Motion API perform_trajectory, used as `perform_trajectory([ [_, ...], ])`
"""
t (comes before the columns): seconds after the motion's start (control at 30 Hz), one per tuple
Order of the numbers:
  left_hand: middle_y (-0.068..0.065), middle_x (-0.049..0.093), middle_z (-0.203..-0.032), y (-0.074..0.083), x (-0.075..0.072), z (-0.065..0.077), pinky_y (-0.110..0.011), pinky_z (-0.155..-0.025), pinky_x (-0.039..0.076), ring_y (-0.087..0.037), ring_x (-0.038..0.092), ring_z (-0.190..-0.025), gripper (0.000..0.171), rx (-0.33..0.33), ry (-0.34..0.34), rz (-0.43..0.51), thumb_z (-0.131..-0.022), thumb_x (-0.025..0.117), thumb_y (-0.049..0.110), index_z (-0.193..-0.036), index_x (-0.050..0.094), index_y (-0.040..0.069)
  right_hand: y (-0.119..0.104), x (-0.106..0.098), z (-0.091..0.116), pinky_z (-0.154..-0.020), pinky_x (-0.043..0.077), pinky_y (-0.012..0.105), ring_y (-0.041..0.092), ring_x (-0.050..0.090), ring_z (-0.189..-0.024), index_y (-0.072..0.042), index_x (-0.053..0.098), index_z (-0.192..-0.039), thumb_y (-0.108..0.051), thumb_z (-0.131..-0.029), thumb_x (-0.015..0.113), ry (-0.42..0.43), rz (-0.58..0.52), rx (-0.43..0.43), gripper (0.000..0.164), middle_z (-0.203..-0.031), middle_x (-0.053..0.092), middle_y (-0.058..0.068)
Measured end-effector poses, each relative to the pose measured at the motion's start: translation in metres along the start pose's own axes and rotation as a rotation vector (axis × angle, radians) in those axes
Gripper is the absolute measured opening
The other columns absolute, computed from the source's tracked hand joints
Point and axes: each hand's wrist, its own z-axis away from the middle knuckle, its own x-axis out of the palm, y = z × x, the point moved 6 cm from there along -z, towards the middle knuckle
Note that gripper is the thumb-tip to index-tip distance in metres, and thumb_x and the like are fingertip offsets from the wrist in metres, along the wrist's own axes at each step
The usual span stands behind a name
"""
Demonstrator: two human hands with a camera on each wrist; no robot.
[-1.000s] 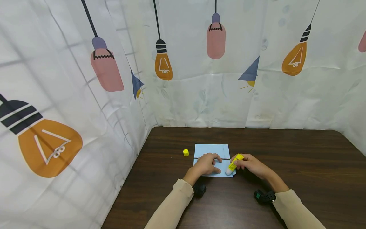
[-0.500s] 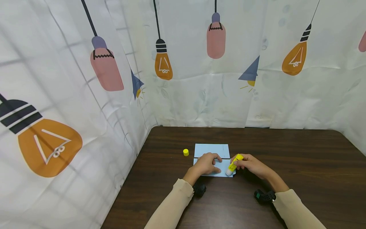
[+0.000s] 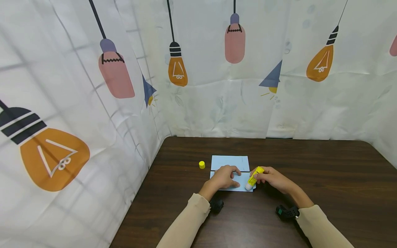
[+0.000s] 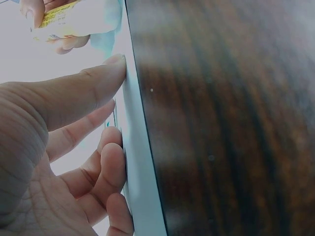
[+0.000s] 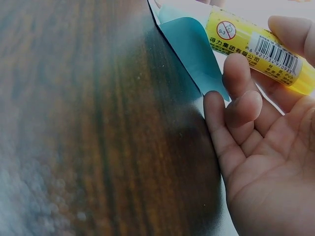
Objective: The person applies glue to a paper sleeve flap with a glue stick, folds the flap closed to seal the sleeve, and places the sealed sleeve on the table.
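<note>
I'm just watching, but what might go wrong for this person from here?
The glue stick, in the right grip, tilts over the near paper's right edge, so glue might smear onto the table.
The rounded flap juts out by that corner and could crease or catch.
The cap is off, lying on the table; if forgotten, the glue may dry out.

Pale-blue paper lies flat on the surface, crossed by a dark line | rounded tab juts at its near right corner | yellow-labelled glue stick, uncapped, tilts above that corner, white end lowermost
</note>
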Motion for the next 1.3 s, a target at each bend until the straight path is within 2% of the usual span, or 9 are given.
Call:
perform_trajectory([
  [0.27, 0.005, 0.058, -0.086, -0.0001, 0.0000, -0.0001, -0.029, -0.071, 0.038, -0.010, 0.051, -0.077, 0.034, -0.002, -0.003, 0.002, -0.084, 0.086, 0.028, -0.115, 0.072, 0.025, -0.0002, -0.0006, -0.0003, -0.074, 0.047, 0.025, 0.018, 0.057, -0.085, 0.005, 0.063, -0.123, -0.021, -0.106, 0.054, 0.001, -0.014, -0.014, 0.032, -0.097, 0.062, 0.005],
  [0.77, 0.007, 0.056, -0.084, 0.0005, -0.0002, -0.0002, -0.029, -0.070, 0.038, -0.011, 0.050, -0.077, 0.034, -0.006, -0.003, -0.012, -0.084, 0.086, 0.028, -0.115, 0.072, 0.025, 0.0006, -0.0029, -0.0008, -0.074, 0.047, 0.026, 0.020, 0.056, -0.084, 0.005, 0.061, -0.126, -0.024, -0.107, 0.054, 0.045, -0.017, 0.011, 0.036, -0.097, 0.059, 0.010],
  [1.3, 0.006, 0.055, -0.084, 0.0003, -0.0003, -0.0005, -0.029, -0.070, 0.037, -0.011, 0.050, -0.077, 0.034, -0.009, -0.005, -0.011, -0.084, 0.086, 0.029, -0.115, 0.072, 0.025, 0.0001, -0.0042, 0.0000, -0.072, 0.046, 0.026, 0.018, 0.054, -0.084, 0.004, 0.059, -0.129, -0.027, -0.107, 0.053, 0.097, -0.027, 0.041, 0.038, -0.098, 0.058, 0.009],
])
